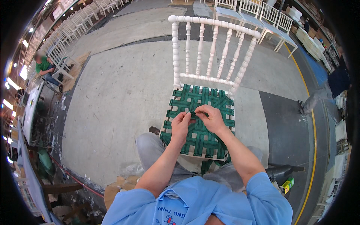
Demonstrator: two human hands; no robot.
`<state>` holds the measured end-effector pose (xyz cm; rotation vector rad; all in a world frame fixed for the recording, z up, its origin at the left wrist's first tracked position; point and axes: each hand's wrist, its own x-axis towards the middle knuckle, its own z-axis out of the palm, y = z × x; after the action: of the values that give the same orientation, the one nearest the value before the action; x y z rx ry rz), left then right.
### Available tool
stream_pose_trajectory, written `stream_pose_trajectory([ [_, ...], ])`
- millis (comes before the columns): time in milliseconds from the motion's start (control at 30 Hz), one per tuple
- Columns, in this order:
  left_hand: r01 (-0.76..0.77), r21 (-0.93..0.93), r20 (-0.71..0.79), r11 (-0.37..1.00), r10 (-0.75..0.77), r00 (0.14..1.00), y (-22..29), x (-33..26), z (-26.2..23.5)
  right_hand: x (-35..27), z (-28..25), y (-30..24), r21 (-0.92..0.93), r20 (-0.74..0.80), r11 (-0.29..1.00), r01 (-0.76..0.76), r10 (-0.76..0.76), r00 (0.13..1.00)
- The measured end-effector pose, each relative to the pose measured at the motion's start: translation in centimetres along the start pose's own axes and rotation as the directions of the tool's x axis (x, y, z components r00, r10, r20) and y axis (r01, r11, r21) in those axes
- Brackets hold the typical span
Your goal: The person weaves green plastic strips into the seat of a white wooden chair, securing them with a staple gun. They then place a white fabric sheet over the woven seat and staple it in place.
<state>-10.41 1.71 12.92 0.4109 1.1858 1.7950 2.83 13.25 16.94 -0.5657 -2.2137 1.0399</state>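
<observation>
I see a white chair (210,48) right in front of the person, its seat (198,123) mostly woven with green webbing straps (183,103) crossing both ways. Left hand (180,126) and right hand (213,118) meet mid-seat, fingertips pinched shut on one loose green strap (194,113) between them. From the hands, the tail of that strap (221,144) trails toward 4 o'clock and hangs off the front edge. My read: weave nearly full, this strap not yet tucked, loose end untrimmed. More white chairs (262,17) at 1 o'clock, well apart.

White chair rows (75,26) — seated person (47,69)
</observation>
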Motion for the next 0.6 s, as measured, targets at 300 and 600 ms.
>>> stream_pose_trajectory([
  [300, 0.03, 0.092, 0.044, 0.995, -0.034, 0.998, 0.5, -0.7, 0.2, -0.8, -0.5, -0.2, -0.067, -0.006, 0.998, 0.001, -0.002, 1.0],
  [600, -0.013, 0.063, 0.041, 0.998, 0.011, 0.999, -0.6, -1.1, 0.6, -1.6, -0.8, -0.5, -0.121, -0.053, 0.993, 0.011, -0.018, 0.998],
])
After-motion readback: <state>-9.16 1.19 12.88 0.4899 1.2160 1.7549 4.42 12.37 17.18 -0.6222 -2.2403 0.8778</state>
